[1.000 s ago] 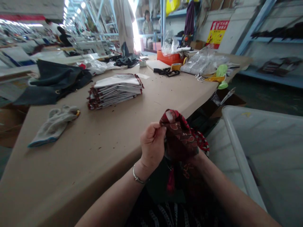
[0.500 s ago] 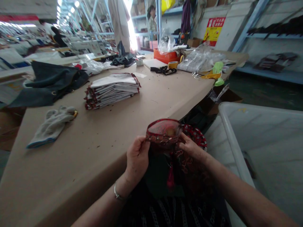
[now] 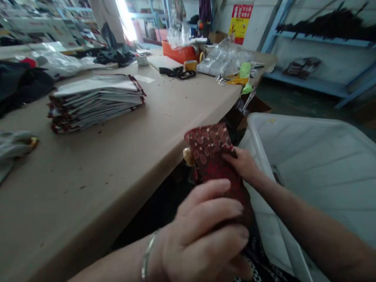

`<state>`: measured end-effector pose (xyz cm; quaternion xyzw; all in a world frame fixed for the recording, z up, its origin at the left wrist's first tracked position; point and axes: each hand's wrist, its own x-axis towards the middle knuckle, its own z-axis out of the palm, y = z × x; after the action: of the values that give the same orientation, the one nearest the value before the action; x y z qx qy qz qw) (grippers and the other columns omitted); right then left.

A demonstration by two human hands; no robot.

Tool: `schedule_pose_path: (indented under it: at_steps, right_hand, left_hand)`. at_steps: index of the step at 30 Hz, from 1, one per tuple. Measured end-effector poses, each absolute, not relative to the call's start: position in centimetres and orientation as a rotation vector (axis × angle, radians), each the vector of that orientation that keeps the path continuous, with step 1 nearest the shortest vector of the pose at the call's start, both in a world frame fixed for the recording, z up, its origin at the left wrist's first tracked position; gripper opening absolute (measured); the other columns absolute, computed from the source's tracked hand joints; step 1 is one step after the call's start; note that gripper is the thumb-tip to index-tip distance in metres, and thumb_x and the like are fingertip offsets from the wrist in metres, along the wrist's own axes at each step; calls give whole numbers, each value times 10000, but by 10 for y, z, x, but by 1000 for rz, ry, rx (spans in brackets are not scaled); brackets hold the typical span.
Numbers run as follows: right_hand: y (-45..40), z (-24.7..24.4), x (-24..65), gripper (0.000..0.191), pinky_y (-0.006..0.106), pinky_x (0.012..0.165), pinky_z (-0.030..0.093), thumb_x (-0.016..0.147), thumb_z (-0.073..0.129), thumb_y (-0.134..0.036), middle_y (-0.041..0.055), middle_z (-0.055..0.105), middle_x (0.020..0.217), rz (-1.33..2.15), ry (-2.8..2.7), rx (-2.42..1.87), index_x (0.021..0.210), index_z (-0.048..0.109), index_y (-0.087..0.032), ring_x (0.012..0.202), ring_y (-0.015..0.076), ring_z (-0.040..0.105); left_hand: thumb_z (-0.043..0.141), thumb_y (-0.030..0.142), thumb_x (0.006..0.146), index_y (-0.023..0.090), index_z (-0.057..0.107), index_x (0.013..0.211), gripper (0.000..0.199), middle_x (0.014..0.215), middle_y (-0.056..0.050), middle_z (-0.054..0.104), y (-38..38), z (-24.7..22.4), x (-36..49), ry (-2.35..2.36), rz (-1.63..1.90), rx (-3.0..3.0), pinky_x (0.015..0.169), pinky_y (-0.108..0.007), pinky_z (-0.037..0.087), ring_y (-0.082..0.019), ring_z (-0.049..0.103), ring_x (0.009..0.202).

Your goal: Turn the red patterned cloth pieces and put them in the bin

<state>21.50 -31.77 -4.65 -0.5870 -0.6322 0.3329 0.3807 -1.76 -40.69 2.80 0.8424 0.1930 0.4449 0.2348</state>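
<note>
A dark red and brown fabric pouch (image 3: 209, 147) with a leaf-like pattern hangs beside the table edge. My right hand (image 3: 243, 162) grips its right side, thumb over the cloth. A rounded gold-coloured piece (image 3: 188, 156) sticks out at the pouch's left side. Closer to the camera, my left hand (image 3: 205, 227) is in front of the pouch's lower part, its fingers half bent and apart, with nothing visible in them. Its thumb is mostly hidden. A metal bracelet (image 3: 148, 254) circles my left wrist.
On the brown table (image 3: 132, 156) lie a stack of folded white pieces with red edging (image 3: 100, 100), a grey glove (image 3: 14, 147), black straps (image 3: 178, 72), a tape roll (image 3: 190, 65) and clear plastic bags (image 3: 225, 58). A large white bin (image 3: 261, 145) stands at my right.
My left hand has let go of the pouch's edge and come nearer the camera. The pouch is turned, its clear window out of sight. The view has swung right.
</note>
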Motion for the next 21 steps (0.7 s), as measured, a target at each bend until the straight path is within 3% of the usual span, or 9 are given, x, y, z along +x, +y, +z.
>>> schedule_pose_path:
  at_steps: [2, 5, 7, 9, 12, 14, 18, 21]
  right_hand:
    - [-325, -109, 212, 281, 296, 810, 495, 892, 510, -368, 40, 720, 963, 718, -1692, -1770, 1031, 664, -179, 880, 180, 657]
    - [-322, -180, 202, 241, 335, 833, 471, 883, 513, -303, 101, 705, 926, 668, -1681, -1996, 974, 671, -146, 881, 221, 643]
    - [-309, -209, 199, 268, 386, 916, 428, 840, 566, -277, 143, 663, 1098, 629, -1636, -2082, 1052, 658, -142, 1038, 266, 592]
    - [-294, -228, 203, 510, 448, 1024, 335, 771, 651, -306, 145, 502, 1370, 566, -1573, -2157, 1256, 559, -177, 1246, 310, 446]
    - [-279, -249, 219, 993, 534, 1097, 207, 653, 737, -457, 135, 185, 1569, 623, -1428, -2367, 1482, 253, -203, 1407, 352, 195]
    - [-277, -261, 228, 1118, 566, 1109, 166, 630, 712, -564, 161, 72, 1587, 761, -1362, -2495, 1507, 156, -151, 1441, 354, 77]
    - [-277, -276, 226, 998, 642, 1103, 82, 686, 662, -560, 195, 118, 1574, 871, -1438, -2451, 1468, 251, -95, 1449, 347, 44]
    - [-278, -270, 213, 811, 593, 1107, 185, 722, 664, -459, 208, 275, 1523, 886, -1428, -2341, 1387, 384, -91, 1426, 336, 179]
  left_hand:
    - [521, 300, 904, 178, 554, 1139, 267, 1118, -98, 663, -406, -36, 10, 378, 1048, 2439, 1074, -441, 441, -214, 578, 1164]
    - [560, 290, 857, 79, 557, 1209, 410, 1315, -216, 554, -389, -142, 47, 958, 591, 2420, 1072, -527, 401, -333, 447, 1305]
    - [609, 318, 816, 49, 441, 1365, 634, 1471, -259, 367, -372, -200, 59, 1268, 185, 2348, 1104, -576, 313, -407, 289, 1387]
    - [625, 345, 797, 66, 363, 1431, 741, 1529, -249, 254, -356, -239, 62, 1338, -85, 2313, 1129, -561, 259, -412, 196, 1419]
    - [615, 333, 793, 96, 296, 1471, 786, 1563, -221, 169, -339, -264, 60, 1289, -306, 2297, 1139, -515, 248, -386, 146, 1438]
    - [594, 311, 798, 107, 288, 1474, 770, 1569, -209, 159, -332, -272, 59, 1247, -352, 2314, 1133, -506, 261, -379, 157, 1438]
    - [547, 259, 799, 56, 359, 1425, 684, 1532, -235, 260, -323, -296, 56, 1252, -299, 2395, 1116, -506, 298, -380, 236, 1416]
    - [501, 184, 781, 57, 420, 1375, 612, 1460, -222, 398, -317, -310, 53, 1192, -152, 2485, 1096, -516, 337, -356, 326, 1382]
